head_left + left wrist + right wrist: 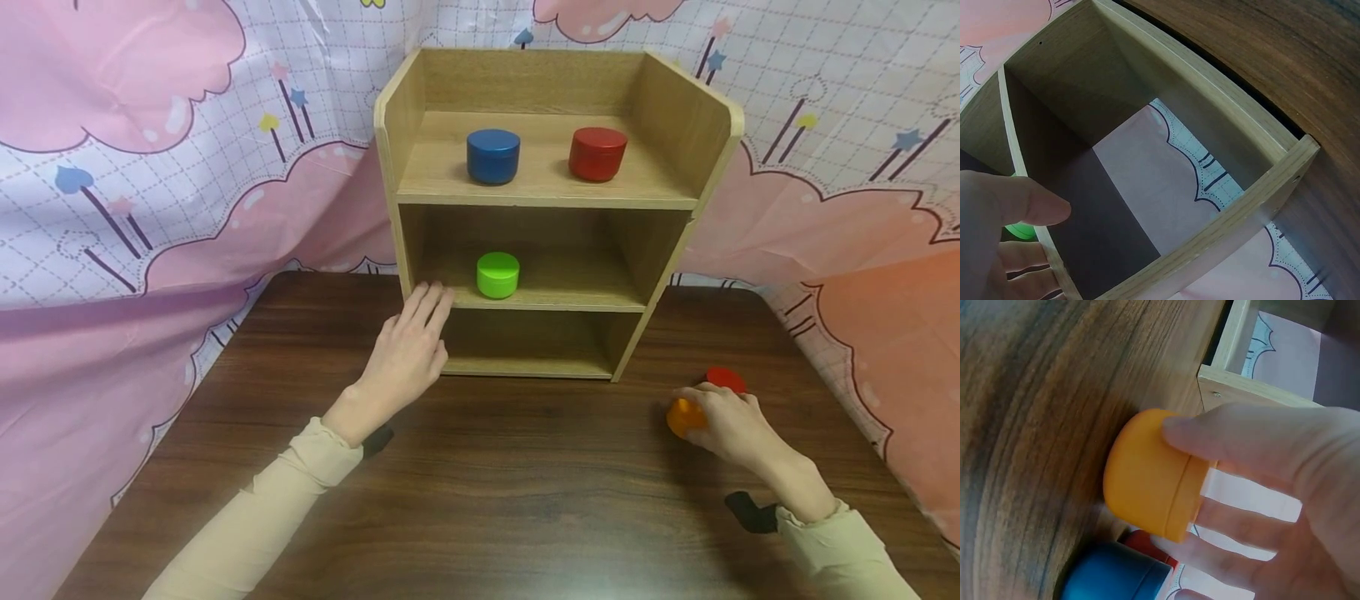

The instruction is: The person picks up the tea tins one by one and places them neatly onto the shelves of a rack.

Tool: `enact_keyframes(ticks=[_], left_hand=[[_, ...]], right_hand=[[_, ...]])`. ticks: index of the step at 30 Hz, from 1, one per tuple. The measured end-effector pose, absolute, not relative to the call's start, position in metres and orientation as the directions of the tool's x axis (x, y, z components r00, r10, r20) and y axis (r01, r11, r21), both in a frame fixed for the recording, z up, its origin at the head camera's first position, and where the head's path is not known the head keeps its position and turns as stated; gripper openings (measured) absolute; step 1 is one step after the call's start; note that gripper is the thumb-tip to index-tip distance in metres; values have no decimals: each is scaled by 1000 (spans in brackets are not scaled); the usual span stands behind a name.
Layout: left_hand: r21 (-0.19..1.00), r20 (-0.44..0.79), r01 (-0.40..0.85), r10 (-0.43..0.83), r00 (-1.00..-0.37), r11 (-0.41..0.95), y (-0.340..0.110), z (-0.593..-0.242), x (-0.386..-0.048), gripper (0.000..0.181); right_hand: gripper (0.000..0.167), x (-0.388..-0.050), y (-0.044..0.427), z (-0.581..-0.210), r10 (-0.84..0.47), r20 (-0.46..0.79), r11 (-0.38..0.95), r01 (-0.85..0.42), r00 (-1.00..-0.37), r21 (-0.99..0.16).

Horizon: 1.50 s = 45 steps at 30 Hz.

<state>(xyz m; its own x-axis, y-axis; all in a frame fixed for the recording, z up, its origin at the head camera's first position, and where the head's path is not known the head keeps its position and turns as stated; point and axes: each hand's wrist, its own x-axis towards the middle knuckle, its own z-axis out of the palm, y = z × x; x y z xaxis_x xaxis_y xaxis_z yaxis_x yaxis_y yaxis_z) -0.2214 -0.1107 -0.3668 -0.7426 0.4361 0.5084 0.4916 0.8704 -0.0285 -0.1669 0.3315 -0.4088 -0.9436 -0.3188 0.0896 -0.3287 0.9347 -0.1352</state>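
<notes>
The brown table over there carries a shelf: blue tin and red tin up top, green tin midway. Right of it, a second red tin and second blue tin stand on the wood; whether the orange tin touches it, I can't tell.

Orange container: plain, between right thumb and fingers. Red container and dark-blue container: beside those fingers. Near left fingers: bright-green container; shelf, pale wood grain. Tabletop beneath right fingers: streaked dark brown. Cloth beyond: pink clouds, gridded white.
</notes>
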Motion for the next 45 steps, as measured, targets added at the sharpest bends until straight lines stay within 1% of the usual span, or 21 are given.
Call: enact_keyframes(ticks=[5,10,14,18,23,29,36,45], left_hand=[[-31,512,497,441,-737,867,-110,-367,-221,65],[-31,517,500,442,-733,866,-110,-367,-221,65],[-33,516,499,442,-734,866,-110,-366,-221,66],[-25,504,493,437,-745,870,-111,-366,-221,67],[-16,493,485,429,-757,874,-111,-367,-221,66],[-5,493,485,424,-760,875,-110,-368,-221,66],[-7,503,489,426,-752,872,-109,-367,-221,66],[-11,506,486,424,-751,874,-109,-367,-221,67]], right_hand=[[51,-169,330,-410,-328,117,928,-342,-938,-147],[51,-169,323,-405,-346,171,915,-372,-922,-157],[51,-170,314,-394,-361,210,905,-396,-908,-155],[52,-173,304,-383,-377,222,897,-414,-899,-155],[49,-175,290,-371,-398,243,878,-444,-885,-180],[49,-179,272,-360,-420,246,860,-470,-874,-201],[53,-183,254,-342,-407,234,870,-453,-883,-197],[52,-192,233,-311,-450,306,837,-515,-839,-185]])
